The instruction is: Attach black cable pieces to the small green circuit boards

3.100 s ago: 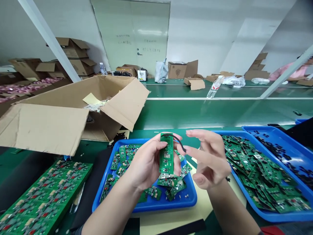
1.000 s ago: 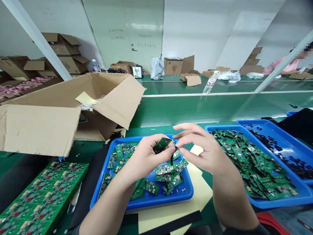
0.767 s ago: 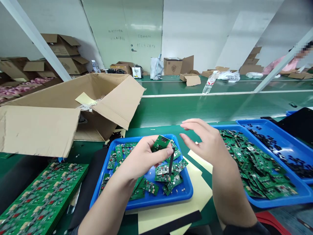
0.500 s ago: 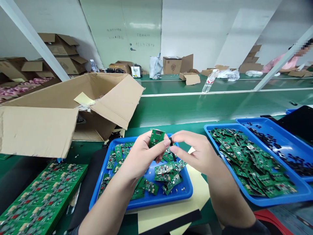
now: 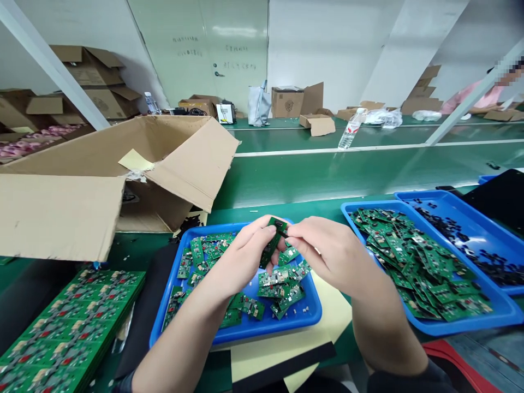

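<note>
As the left hand (image 5: 244,257) grips a circuit board (image 5: 269,251), the right hand (image 5: 332,255) pinches a black strip (image 5: 283,234), apparently not yet fixed.

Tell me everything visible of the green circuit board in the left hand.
The circuit board is a narrow green rectangle, rigid-looking, with a dark component near its upper end. It is held over the blue tray, tilted, its upper end leaning right in the picture. The left hand grips it along one long edge, hiding part. The right hand pinches a thin black strip at its opposite edge; whether that is attached cannot be told.
</note>
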### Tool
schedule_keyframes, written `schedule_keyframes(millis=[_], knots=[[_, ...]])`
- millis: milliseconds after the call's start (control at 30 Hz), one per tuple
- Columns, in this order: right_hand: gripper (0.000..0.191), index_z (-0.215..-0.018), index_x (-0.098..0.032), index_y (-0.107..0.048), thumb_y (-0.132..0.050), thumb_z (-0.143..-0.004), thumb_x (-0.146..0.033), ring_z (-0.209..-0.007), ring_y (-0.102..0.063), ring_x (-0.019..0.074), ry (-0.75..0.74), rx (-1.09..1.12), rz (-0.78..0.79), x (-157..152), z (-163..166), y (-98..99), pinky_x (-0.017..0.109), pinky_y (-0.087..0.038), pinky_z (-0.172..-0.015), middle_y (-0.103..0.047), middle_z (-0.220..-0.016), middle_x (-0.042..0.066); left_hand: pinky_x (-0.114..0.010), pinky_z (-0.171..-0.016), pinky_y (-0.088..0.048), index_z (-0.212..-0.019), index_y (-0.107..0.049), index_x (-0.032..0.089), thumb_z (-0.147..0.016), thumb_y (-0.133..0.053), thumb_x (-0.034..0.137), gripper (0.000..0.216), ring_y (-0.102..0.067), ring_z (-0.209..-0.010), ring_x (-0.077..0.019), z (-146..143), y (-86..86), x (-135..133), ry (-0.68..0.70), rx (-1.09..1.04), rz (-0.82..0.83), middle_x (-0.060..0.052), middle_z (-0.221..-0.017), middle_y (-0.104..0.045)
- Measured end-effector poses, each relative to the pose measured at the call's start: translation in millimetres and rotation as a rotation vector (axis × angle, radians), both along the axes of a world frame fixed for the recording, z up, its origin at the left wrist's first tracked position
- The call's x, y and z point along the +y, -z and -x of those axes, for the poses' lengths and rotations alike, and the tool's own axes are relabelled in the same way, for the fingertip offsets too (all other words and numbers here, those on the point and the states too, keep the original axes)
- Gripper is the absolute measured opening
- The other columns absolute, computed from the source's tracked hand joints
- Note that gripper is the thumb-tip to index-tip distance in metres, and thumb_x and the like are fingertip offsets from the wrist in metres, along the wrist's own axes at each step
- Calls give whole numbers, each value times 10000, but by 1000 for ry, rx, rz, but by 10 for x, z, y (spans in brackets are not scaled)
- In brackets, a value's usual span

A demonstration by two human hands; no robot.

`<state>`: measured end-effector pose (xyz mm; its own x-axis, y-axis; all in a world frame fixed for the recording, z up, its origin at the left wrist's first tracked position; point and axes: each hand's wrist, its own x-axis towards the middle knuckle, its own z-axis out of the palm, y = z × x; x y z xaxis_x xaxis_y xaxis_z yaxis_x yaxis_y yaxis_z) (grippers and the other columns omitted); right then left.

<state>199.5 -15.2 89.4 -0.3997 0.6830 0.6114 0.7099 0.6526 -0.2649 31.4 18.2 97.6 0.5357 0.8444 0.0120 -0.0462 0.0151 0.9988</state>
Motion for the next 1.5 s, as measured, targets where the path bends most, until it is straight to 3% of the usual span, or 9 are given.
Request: schedule_keyframes(millis=[267,467,600,833,933,1133,1267,1400,1500], knots=[[290,-748,-159,-599,-382,-940,-161,-606,-510,161,107,-76,-88,56,63,57,276,-386,-565,-582,-647,47,-201,-458,-436,-843,-592,160,-845,-392,209,206,-483,-516,-106,-46,-7,-45,5,-12,-17,11,-614,-500],[255,-866,-141,-643,-397,-934,-144,-610,-539,164,125,-44,-107,68,89,58,282,-396,-559,-616,-657,47,-211,-429,-404,-799,-580,176,-807,-404,227,183,-478,-490,-104,-43,45,-23,25,-92,63,12,-637,-526],[242,-962,-133,-651,-412,-927,-125,-610,-550,167,134,-35,-131,77,102,63,287,-403,-559,-625,-655,42,-221,-470,-415,-712,-528,185,-825,-404,221,172,-471,-472,-97,-49,42,-24,34,-66,32,24,-599,-522],[282,-774,-147,-634,-401,-933,-154,-586,-556,173,190,-88,-182,76,128,78,295,-388,-543,-630,-650,59,-199,-434,-373,-637,-466,185,-889,-394,230,265,-442,-455,-84,-104,12,-75,-67,20,-59,36,-544,-474],[288,-753,-147,-617,-403,-936,-208,-587,-574,183,243,-65,-122,78,127,86,297,-387,-536,-631,-647,62,-196,-408,-353,-624,-450,186,-906,-381,250,298,-409,-418,-76,-115,26,-71,-80,68,-100,43,-513,-453],[163,-935,-187,-623,-496,-915,-287,-680,-640,166,270,156,105,26,96,27,262,-436,-599,-685,-751,21,-179,-387,-331,-625,-477,174,-907,-408,272,306,-412,-425,-64,-125,44,-55,-77,93,-139,43,-535,-461],[258,-1002,-177,-613,-512,-903,-392,-644,-636,179,348,193,104,-25,111,6,266,-438,-557,-670,-736,33,-172,-378,-323,-728,-563,151,-902,-419,308,275,-400,-410,-61,-132,58,-59,-77,66,-69,57,-512,-447],[529,-1317,-132,-424,-552,-879,-398,-855,-650,248,373,210,21,8,71,25,341,-511,-663,-669,-970,117,-169,-359,-309,-1080,-601,134,-893,-427,312,311,-416,-416,-62,-115,66,-55,-91,-66,53,51,-577,-482],[368,-1251,-172,-507,-533,-902,-285,-1016,-603,235,235,201,-43,65,28,35,370,-510,-823,-626,-1097,118,-169,-358,-322,-1086,-604,137,-885,-439,313,314,-437,-429,-65,-98,70,-48,-63,-160,108,36,-613,-511]])
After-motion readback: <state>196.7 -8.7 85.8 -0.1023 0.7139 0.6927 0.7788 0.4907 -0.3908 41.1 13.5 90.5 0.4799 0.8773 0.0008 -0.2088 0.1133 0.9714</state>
